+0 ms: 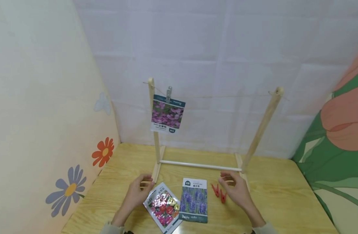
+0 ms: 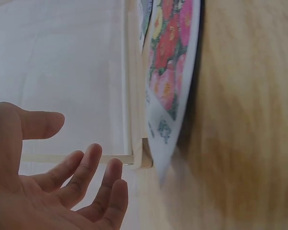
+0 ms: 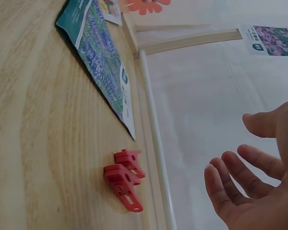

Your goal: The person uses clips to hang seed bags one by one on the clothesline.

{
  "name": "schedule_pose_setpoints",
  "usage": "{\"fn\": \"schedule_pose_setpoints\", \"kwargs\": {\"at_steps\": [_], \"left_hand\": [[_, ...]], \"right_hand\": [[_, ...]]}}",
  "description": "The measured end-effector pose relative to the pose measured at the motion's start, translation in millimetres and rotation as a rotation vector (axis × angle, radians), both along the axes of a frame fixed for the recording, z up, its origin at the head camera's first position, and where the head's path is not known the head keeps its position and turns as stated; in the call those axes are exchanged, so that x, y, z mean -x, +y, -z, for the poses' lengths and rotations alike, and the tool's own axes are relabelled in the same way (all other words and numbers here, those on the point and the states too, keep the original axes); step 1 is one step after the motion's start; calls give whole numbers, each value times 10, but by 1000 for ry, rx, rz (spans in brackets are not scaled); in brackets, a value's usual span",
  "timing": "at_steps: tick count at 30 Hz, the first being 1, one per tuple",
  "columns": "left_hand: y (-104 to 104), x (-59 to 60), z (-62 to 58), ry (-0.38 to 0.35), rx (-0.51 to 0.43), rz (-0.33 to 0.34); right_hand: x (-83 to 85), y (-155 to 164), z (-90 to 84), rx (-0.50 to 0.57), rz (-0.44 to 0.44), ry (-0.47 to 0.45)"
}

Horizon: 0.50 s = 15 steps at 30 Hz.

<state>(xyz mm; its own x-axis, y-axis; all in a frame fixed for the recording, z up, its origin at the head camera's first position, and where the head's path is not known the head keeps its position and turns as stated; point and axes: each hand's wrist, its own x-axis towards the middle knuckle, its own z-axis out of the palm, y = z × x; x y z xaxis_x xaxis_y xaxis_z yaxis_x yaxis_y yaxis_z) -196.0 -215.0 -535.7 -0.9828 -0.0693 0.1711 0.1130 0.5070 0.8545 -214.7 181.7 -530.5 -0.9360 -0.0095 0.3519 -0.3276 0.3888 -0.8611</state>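
Note:
A wooden rack point(image 1: 258, 133) with a string stands on the table point(image 1: 284, 201); one pink-flower seed packet point(image 1: 167, 113) hangs from it by a grey clip point(image 1: 168, 93). Two more packets lie in front: a red-flower one point(image 1: 164, 208) and a purple-flower one point(image 1: 194, 200). My left hand point(image 1: 138, 191) hovers open just left of the red-flower packet point(image 2: 170, 76). My right hand point(image 1: 236, 190) hovers open beside two red clothespins point(image 1: 219, 193), holding nothing. In the right wrist view the clothespins point(image 3: 125, 178) lie next to the rack's white bar point(image 3: 156, 143), with the purple-flower packet point(image 3: 98, 52) beyond.
A wall with flower stickers point(image 1: 70, 188) closes the left side and a tulip-printed panel point(image 1: 342, 130) the right. White sheeting point(image 1: 211, 48) hangs behind the rack. Bare tabletop shows to the right of the rack's foot.

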Motion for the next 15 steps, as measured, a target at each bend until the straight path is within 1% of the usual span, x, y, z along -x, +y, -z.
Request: {"fn": "schedule_pose_setpoints", "kwargs": {"at_steps": [4,7,11,15], "left_hand": [[5,-38,43,-39,7,14],[-3,-60,72,-53,65,31],[-25,-86,97,-79,168,40],[-26,-108,112,-132,230,57]], "right_hand": [[-11,24,62,-3,10,-3],[-7,46,123,-20,16,-44],[7,73,196,-48,-2,-105],[2,108,249,-82,-3,-140]]}}
